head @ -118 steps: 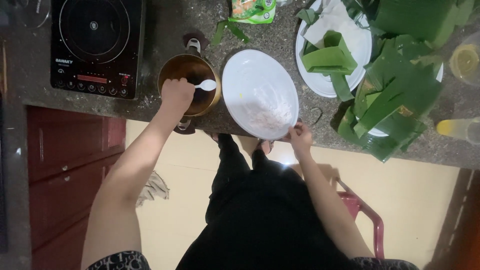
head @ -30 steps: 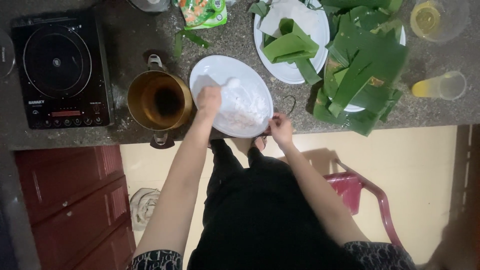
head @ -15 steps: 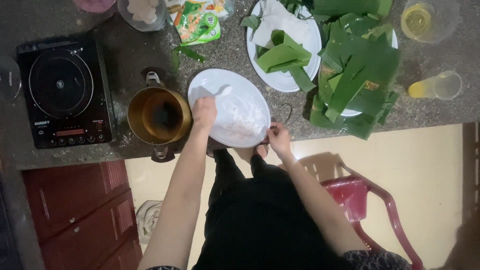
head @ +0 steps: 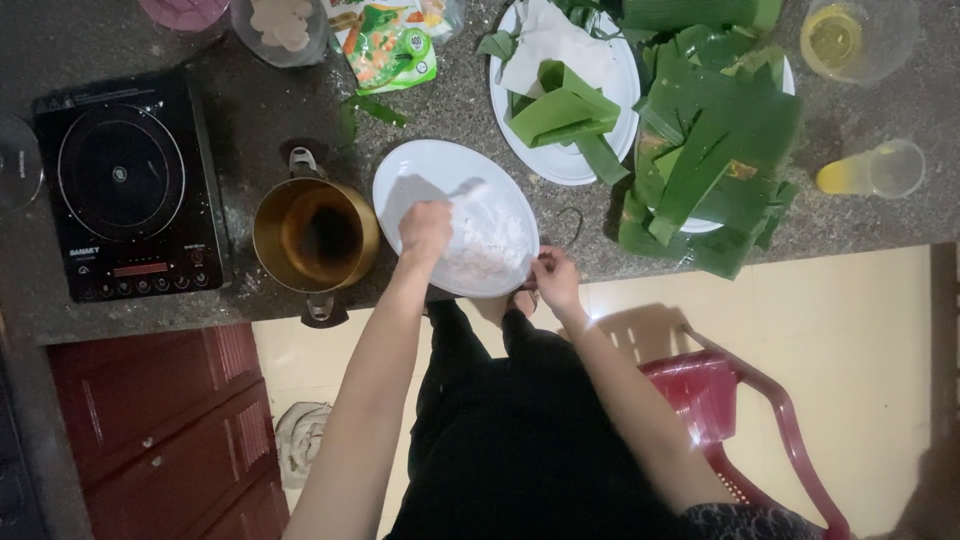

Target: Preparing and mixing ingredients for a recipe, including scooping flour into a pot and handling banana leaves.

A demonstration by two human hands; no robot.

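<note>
While my left hand [head: 426, 230] stays curled, working the white mass on the oval plate [head: 420, 170] beside the brass pot [head: 314, 236], my right hand [head: 553, 277] should pinch the near rim firmly against skidding.

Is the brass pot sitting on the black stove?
No, the brass pot stands on the stone counter beside the black stove, not on it.
</note>
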